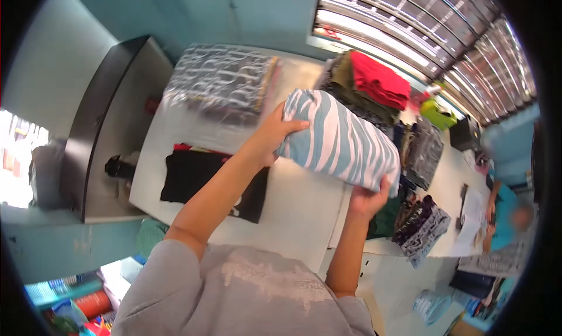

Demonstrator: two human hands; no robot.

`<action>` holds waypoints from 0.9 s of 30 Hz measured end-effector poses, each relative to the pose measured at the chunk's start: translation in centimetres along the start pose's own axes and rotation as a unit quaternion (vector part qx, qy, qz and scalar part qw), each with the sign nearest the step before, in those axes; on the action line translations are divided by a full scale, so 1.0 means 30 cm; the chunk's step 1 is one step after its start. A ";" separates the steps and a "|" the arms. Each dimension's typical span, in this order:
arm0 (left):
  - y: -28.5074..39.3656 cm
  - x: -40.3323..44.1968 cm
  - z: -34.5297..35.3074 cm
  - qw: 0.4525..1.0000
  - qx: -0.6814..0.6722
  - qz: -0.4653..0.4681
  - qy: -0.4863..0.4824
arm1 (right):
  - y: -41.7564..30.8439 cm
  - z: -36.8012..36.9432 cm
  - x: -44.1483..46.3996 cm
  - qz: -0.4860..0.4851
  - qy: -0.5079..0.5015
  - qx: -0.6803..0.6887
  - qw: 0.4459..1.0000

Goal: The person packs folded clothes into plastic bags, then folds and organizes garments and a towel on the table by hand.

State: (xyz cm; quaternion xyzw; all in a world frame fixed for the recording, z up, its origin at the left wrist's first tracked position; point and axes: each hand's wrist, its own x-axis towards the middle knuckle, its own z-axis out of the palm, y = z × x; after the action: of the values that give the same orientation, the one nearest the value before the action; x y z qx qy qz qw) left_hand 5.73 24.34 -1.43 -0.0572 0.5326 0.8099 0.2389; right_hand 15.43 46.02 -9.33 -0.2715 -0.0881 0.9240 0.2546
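A folded bundle of blue-grey and white striped cloth (pixel 342 140) is held up over the white table (pixel 293 210). My left hand (pixel 278 131) grips its left end, with the thumb on top. At the lower right end, my right hand (pixel 372 200) holds the bundle from below, thumb against its side. Below and left of the bundle lies a folded black garment (pixel 196 178), with a bit of red at its top edge. Behind that, a grey patterned cloth stack (pixel 219 78) sits in clear plastic.
Folded clothes with a red one (pixel 380 81) on top stand near the barred window. More dark and patterned clothes (pixel 421 225) lie to the right. A person in teal (pixel 506 219) is at the far right by papers (pixel 470 219). An open cabinet (pixel 111 119) stands left.
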 end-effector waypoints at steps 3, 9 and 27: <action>0.003 -0.198 -0.162 0.999 -0.008 -0.012 0.039 | 0.071 -0.020 -0.219 0.036 -0.050 -0.035 0.997; -0.034 -0.514 -0.540 0.983 -0.101 -0.060 0.140 | 0.332 -0.097 -0.516 0.148 -0.036 -0.122 0.981; -0.255 -0.528 -1.232 0.964 -0.011 -0.200 0.176 | 0.637 -0.500 -0.619 0.106 0.048 -0.518 0.848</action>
State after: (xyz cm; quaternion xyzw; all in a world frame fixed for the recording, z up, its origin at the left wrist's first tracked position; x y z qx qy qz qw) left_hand 17.11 -11.29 -18.06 -0.3067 0.5351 0.7285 0.2980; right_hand 28.97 20.42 -19.15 -0.4156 -0.5121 0.7515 -0.0180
